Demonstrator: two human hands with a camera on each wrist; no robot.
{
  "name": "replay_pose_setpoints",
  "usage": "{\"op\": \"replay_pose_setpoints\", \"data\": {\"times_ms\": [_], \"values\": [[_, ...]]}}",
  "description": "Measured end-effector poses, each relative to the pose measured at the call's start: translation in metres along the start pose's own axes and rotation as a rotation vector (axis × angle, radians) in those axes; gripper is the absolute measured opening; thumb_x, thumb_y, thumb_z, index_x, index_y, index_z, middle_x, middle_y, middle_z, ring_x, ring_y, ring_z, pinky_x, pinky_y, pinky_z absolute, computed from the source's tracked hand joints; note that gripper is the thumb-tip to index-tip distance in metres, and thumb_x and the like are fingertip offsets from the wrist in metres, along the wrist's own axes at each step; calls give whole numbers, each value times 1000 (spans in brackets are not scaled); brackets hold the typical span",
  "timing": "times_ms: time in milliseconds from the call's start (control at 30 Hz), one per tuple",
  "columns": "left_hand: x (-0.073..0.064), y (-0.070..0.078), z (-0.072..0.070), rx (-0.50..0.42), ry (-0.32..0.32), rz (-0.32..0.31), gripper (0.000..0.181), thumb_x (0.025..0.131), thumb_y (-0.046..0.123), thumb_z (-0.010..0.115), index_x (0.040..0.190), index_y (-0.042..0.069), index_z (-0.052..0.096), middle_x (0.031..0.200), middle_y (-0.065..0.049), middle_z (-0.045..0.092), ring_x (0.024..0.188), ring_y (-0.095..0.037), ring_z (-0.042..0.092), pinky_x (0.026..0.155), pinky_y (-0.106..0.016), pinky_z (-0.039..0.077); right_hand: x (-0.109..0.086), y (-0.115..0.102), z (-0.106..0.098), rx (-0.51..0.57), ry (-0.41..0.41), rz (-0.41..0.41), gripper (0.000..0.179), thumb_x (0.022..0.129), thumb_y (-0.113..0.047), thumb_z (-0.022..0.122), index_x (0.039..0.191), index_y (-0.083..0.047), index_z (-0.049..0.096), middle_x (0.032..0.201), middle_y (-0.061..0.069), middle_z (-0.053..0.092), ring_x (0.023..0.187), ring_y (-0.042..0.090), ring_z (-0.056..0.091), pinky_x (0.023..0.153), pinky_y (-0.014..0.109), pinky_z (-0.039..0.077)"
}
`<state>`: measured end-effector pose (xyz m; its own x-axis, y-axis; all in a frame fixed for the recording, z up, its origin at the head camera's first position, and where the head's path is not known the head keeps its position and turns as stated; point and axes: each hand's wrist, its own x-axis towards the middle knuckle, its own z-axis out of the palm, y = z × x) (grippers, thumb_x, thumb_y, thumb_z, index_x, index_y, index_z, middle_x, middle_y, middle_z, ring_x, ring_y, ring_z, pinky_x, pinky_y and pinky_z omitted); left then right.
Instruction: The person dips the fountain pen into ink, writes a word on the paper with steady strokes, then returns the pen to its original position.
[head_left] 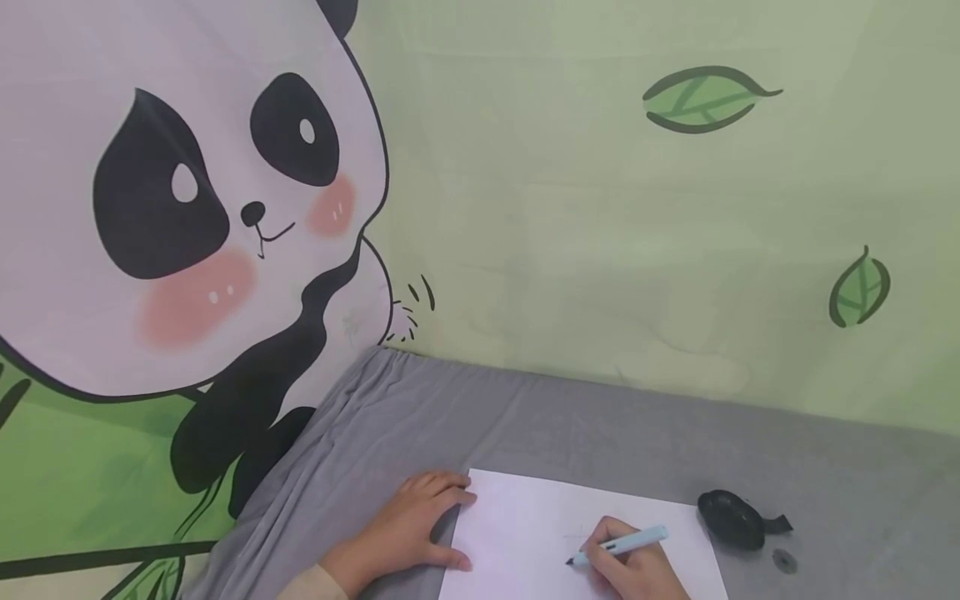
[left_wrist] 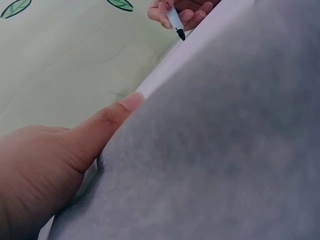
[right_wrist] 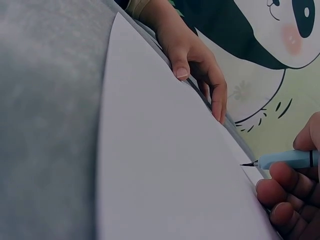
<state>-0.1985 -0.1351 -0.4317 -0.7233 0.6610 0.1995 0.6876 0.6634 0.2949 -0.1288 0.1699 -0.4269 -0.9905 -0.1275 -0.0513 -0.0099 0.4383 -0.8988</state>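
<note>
A white sheet of paper (head_left: 517,533) lies on the grey cloth, with a few faint lines near the right hand. My left hand (head_left: 408,527) rests at the sheet's left edge, its thumb and fingertips on the paper and spread apart. In the left wrist view the thumb (left_wrist: 100,127) presses at the paper's edge. Over the sheet's right half, my right hand (head_left: 633,562) pinches a light blue fountain pen (head_left: 633,540). Its dark nib (right_wrist: 248,164) points left and down toward the paper; whether it touches cannot be told.
Right of the sheet lies a black, rounded object (head_left: 731,520) with a short strap-like end, and a small dark disc (head_left: 784,561) beside it. Grey cloth (head_left: 585,417) covers the surface up to a green wall hanging (head_left: 540,208) with leaves and a panda (head_left: 255,333).
</note>
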Motion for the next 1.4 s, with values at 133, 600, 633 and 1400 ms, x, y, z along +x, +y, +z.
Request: {"op": "replay_pose_setpoints", "data": {"times_ms": [133, 600, 633, 1400], "values": [[1, 1, -2, 4, -5, -1, 72, 72, 66, 69, 125, 19, 61, 133, -1, 55, 125, -22, 49, 105, -49, 39, -1, -1, 0, -3, -6, -22, 17, 89, -16, 61, 81, -2, 58, 60, -3, 55, 53, 3, 48, 48, 19, 37], [1, 0, 1, 11, -13, -10, 71, 71, 65, 70, 124, 19, 61, 134, -1, 55, 126, -22, 49, 106, -48, 39, 0, 6, -1, 13, -51, -97, 14, 90, -14, 59, 84, -1, 59, 63, -2, 58, 55, 1, 48, 50, 19, 38], [1, 0, 1, 11, -10, -7, 71, 71, 65, 70, 124, 19, 61, 133, -1, 55, 126, -22, 49, 106, -48, 39, 1, 6, -1, 17, -53, -98, 14, 90, -14, 59, 84, -1, 59, 63, -1, 58, 55, 1, 48, 51, 19, 39], [0, -3, 3, 7, 9, 6, 70, 72, 65, 70, 124, 19, 61, 133, -1, 55, 125, -22, 49, 105, -48, 39, 0, 1, 1, 34, 122, 51, 14, 89, -16, 62, 85, -2, 60, 63, 0, 58, 52, 6, 49, 51, 19, 42]]}}
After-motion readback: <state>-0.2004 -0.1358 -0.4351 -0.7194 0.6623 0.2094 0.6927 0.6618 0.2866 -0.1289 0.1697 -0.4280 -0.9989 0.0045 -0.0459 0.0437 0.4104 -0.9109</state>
